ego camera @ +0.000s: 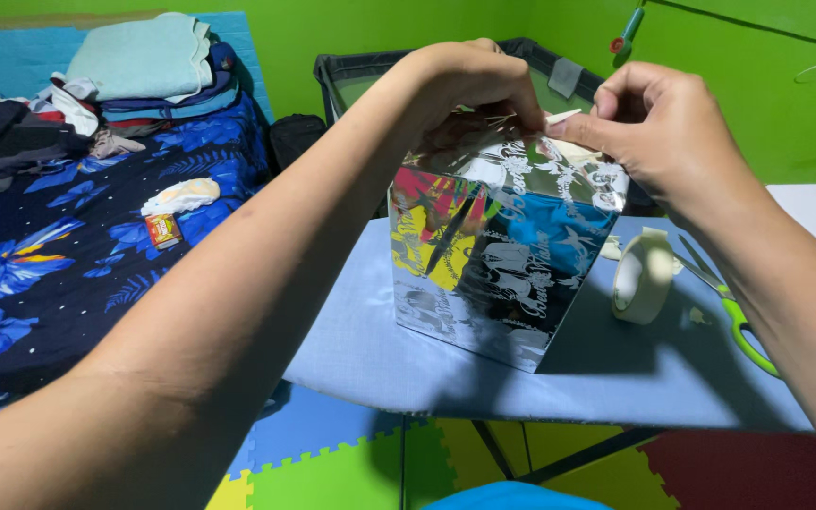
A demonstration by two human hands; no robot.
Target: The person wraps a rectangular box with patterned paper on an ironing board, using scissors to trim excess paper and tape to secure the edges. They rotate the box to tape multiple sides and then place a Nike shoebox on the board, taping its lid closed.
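A box [498, 255] wrapped in shiny silver patterned paper stands on the blue tabletop [370, 349]; its contents are hidden. The left hand [469, 85] presses curled fingers on its top fold, and the right hand [658, 123] pinches a pale tape strip [562, 117] there. A tape roll [642, 276] and green-handled scissors [734, 312] lie beside it.

A wrapped box [498, 255] stands on the bench [408, 359]. The left hand [469, 85] and right hand [658, 123] meet at its top edge. A tape roll [642, 276] stands just right of the box, with scissors [724, 302] further right. A bed [68, 255] lies left of the bench, folded clothes [134, 66] piled at its far end.
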